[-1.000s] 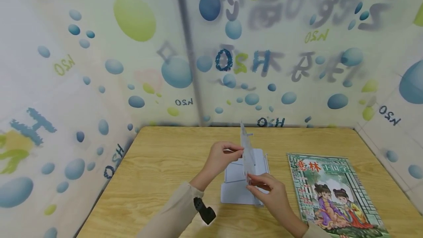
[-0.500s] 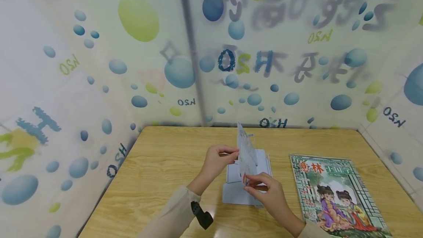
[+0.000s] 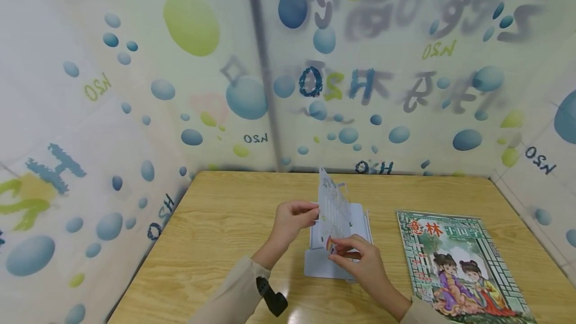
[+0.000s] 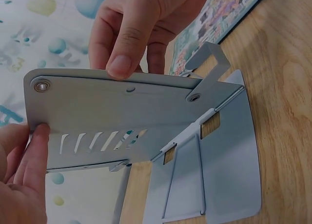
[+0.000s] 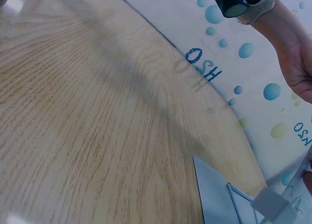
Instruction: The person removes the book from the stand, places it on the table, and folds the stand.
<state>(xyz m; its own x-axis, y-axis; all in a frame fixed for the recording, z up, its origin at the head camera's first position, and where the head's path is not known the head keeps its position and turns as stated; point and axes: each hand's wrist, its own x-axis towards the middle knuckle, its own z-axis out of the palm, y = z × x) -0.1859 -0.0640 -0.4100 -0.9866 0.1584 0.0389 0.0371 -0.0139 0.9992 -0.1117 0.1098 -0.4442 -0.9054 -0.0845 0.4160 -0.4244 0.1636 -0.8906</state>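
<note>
A light blue-grey metal book stand (image 3: pixel 335 264) stands on the table, its slotted panel (image 4: pixel 92 107) raised steeply from the base (image 4: pixel 229 170). Coloured printing marks the panel's front face in the head view. My left hand (image 3: pixel 290 224) pinches the panel's left edge between thumb and fingers. At the near edge, by a rainbow print, the thumb and fingers of my right hand (image 3: pixel 364 261) pinch the same panel. A wire support (image 4: pixel 200 175) lies against the base in the left wrist view. Only part of the base shows in the right wrist view.
A magazine (image 3: pixel 463 264) with a green illustrated cover lies to the right of the stand. The wooden table (image 3: pixel 216 244) meets a wall (image 3: pixel 202 84) covered in bubble prints at the back and sides. A bent metal clip (image 4: pixel 214 63) juts from the panel.
The raised panel has tilted left, showing more of its printed face. Both hands have shifted slightly left with it, keeping their grip.
</note>
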